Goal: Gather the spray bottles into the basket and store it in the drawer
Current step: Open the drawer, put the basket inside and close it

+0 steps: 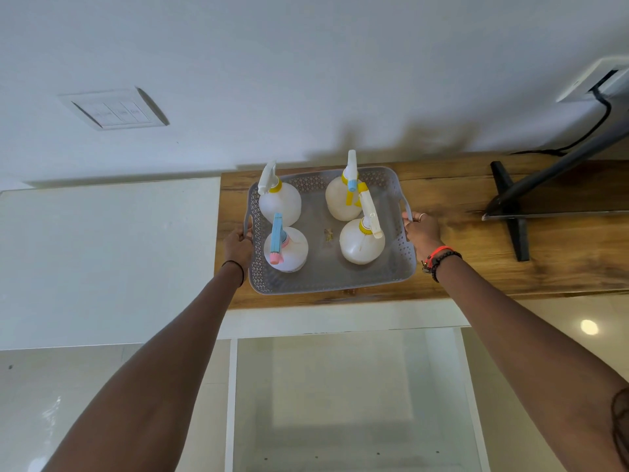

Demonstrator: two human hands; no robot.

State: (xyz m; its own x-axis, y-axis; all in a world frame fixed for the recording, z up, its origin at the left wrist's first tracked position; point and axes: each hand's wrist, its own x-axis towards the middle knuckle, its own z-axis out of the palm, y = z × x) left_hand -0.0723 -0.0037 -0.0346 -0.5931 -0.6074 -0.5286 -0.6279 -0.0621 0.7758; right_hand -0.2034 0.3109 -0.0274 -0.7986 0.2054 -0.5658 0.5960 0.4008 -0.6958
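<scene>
The left hand [239, 245] is wrapped around the handle slot at the basket's nine o'clock side, and the right hand [422, 229] grips the matching slot at three o'clock, so the load stays level between them. Below, at six o'clock, the open white drawer [350, 400] waits empty, likely the destination. The wooden bench [459, 233] carries the grey perforated basket [326, 281], which sits close to its front edge, probably for an easy lift. Inside stand four spray bottles, all upright and apart: one at ten o'clock [280, 202], one at one o'clock [342, 199], one with a blue-and-pink trigger at seven o'clock [287, 250], one at four o'clock [360, 243]. Gathering looks done. No label or brand can be read on any bottle.
</scene>
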